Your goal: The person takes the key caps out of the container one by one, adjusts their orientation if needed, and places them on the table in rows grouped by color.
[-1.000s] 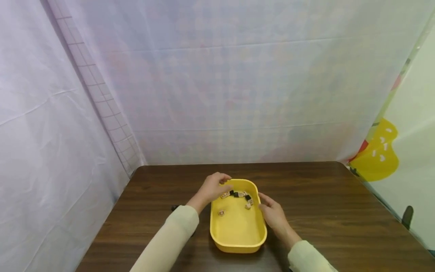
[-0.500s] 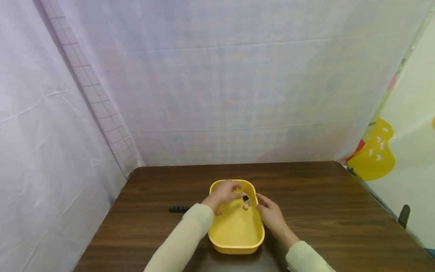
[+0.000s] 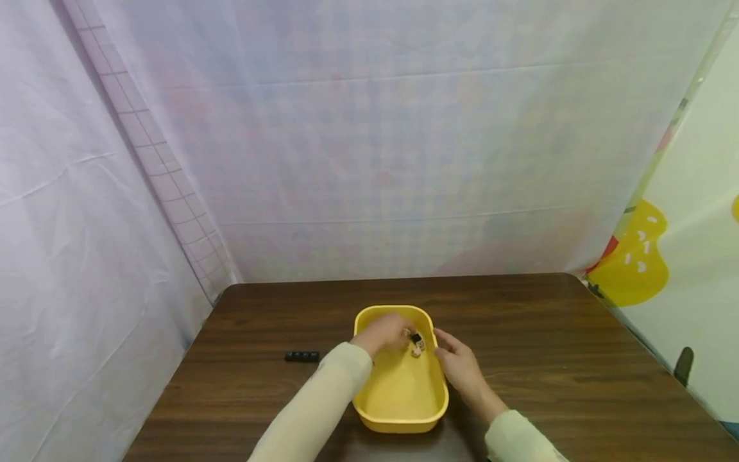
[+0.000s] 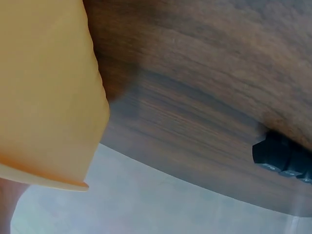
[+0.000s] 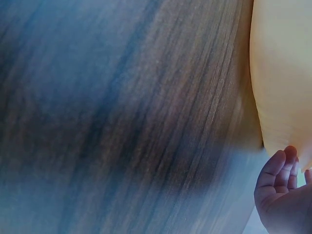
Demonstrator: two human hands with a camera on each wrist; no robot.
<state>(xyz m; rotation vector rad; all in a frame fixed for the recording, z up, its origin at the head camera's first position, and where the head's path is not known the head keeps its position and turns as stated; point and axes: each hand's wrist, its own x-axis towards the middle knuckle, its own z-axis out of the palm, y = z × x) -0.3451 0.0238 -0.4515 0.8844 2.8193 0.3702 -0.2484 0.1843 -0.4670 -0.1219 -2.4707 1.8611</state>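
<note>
A yellow plastic bin [image 3: 404, 391] stands on the table, with small cream and black block-like pieces [image 3: 417, 340] near its far right inner corner. My left hand [image 3: 385, 335] reaches over the left rim into the bin, its blurred fingers down right beside these pieces. Whether it pinches one, I cannot tell. My right hand [image 3: 462, 367] holds the bin's right rim, with the thumb at the edge and the fingers against the outer wall. In the right wrist view, fingers [image 5: 279, 173] touch that wall. The left hand is hidden behind the bin's wall in the left wrist view.
A short row of black blocks [image 3: 302, 356] lies on the brown wooden table [image 3: 537, 333] left of the bin; its end also shows in the left wrist view. White curtains [image 3: 369, 141] hang behind the table and along the left side.
My left hand has moved right and deeper into the bin, covering several pieces at the far side. The black row has come into view from behind the left sleeve. My right hand stays put.
</note>
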